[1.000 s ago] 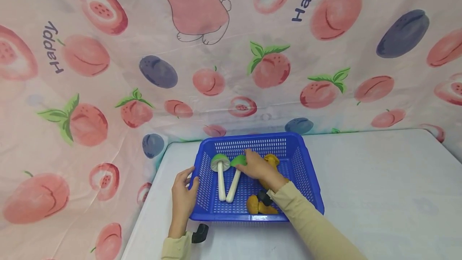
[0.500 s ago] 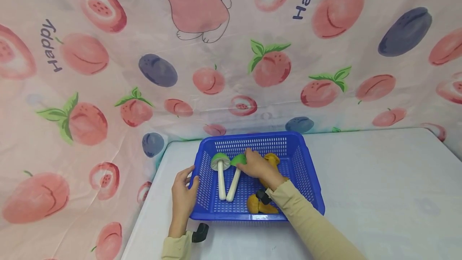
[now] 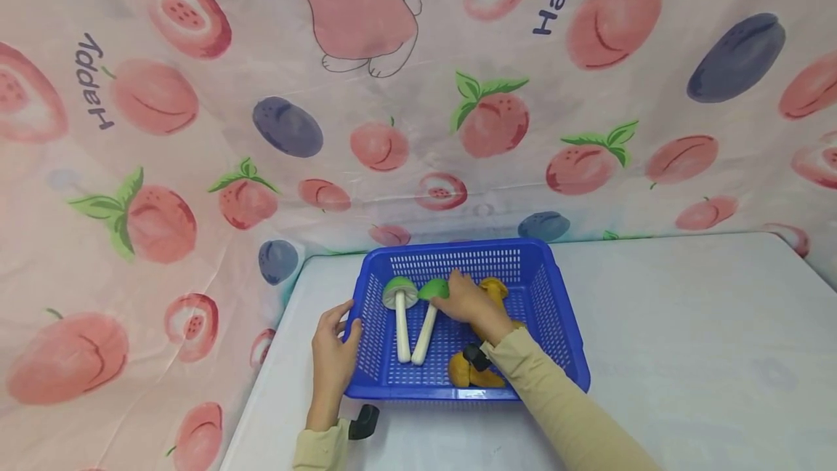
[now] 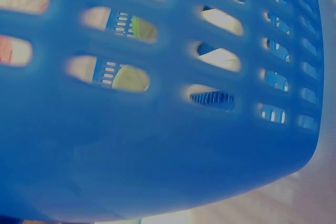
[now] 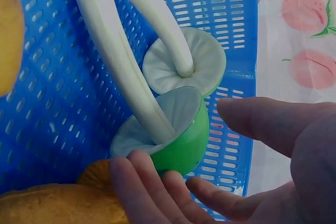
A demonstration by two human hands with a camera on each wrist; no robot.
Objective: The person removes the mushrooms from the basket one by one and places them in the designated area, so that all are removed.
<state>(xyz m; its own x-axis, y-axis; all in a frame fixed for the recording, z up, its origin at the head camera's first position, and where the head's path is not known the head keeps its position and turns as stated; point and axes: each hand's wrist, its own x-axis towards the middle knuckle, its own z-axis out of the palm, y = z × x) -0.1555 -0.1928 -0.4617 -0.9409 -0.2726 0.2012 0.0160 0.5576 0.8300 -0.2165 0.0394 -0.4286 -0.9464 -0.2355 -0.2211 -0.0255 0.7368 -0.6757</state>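
Note:
Inside the blue plastic basket (image 3: 431,393) lie two toy mushrooms with green caps and white stems. My right hand (image 3: 466,300) is at the cap of the right-hand green mushroom (image 3: 425,333). In the right wrist view its fingers (image 5: 152,190) are against or very near the green cap (image 5: 189,148), while the thumb (image 5: 257,119) stands apart from it. The other green mushroom (image 3: 402,325) lies to the left. My left hand (image 3: 333,355) rests at the basket's left rim, fingers and thumb touching its edge. The left wrist view shows mostly the basket wall (image 4: 157,145).
Yellow-brown toy mushrooms share the basket: one (image 3: 493,289) partly behind the right hand, and yellow-brown pieces (image 3: 461,369) near the front wall. The basket stands on a white table (image 3: 686,340). A fruit-print cloth (image 3: 392,107) hangs behind.
My right hand has shifted very slightly right, off the green cap, so more of the cap shows. The left hand stays at the basket rim.

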